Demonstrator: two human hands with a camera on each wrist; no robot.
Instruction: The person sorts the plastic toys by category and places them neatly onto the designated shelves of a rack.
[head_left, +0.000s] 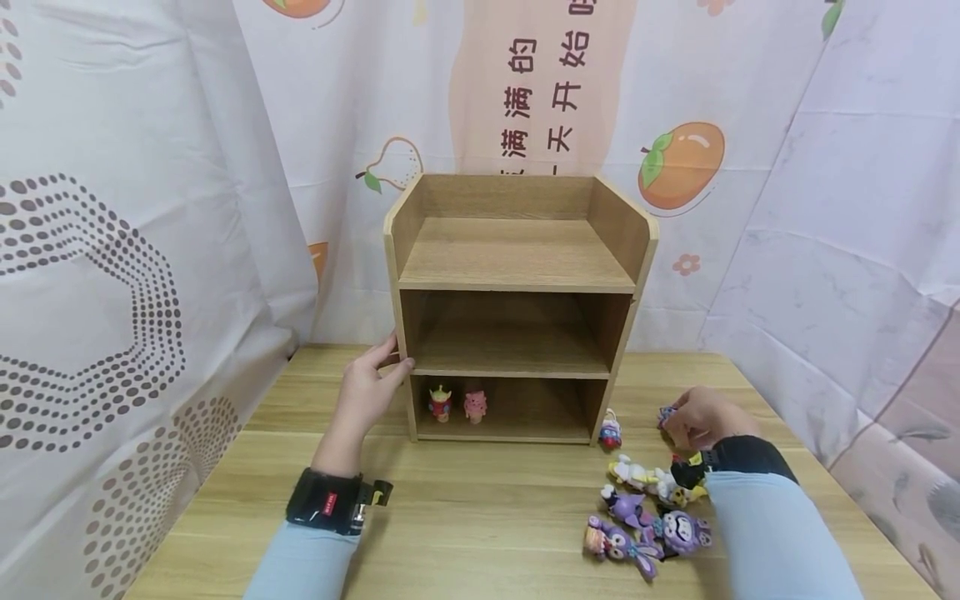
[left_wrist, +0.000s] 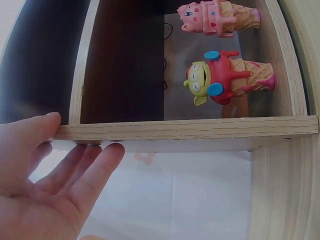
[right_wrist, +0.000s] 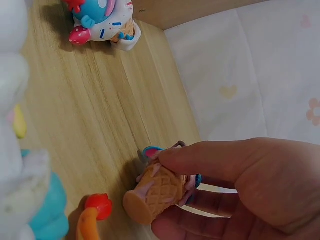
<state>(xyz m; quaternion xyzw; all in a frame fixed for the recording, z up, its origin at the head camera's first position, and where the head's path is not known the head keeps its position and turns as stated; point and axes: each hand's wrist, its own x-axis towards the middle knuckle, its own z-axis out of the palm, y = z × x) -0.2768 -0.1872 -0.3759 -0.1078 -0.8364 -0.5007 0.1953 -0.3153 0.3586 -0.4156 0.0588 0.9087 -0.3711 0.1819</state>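
A wooden shelf (head_left: 517, 289) stands upright on the table. My left hand (head_left: 373, 387) pinches its left side panel (left_wrist: 190, 129), thumb at the front edge and fingers along the outer face. On the bottom level stand a green-headed alien figurine (left_wrist: 215, 79) in red and a pink figurine (head_left: 475, 406), both on ice-cream-cone bases. Right of the shelf, my right hand (head_left: 702, 419) pinches a small ice-cream-cone figurine (right_wrist: 159, 192) between thumb and fingers. Its waffle base points toward the camera in the right wrist view; my fingers hide much of its top.
A blue-and-white cone figurine (head_left: 610, 432) lies by the shelf's right foot. Several figurines lie in a cluster near my right forearm, among them a purple rabbit-eared one (head_left: 618, 543) and a purple-and-white one (head_left: 681, 532). Printed curtains (head_left: 315, 100) hang behind the table (head_left: 480, 517).
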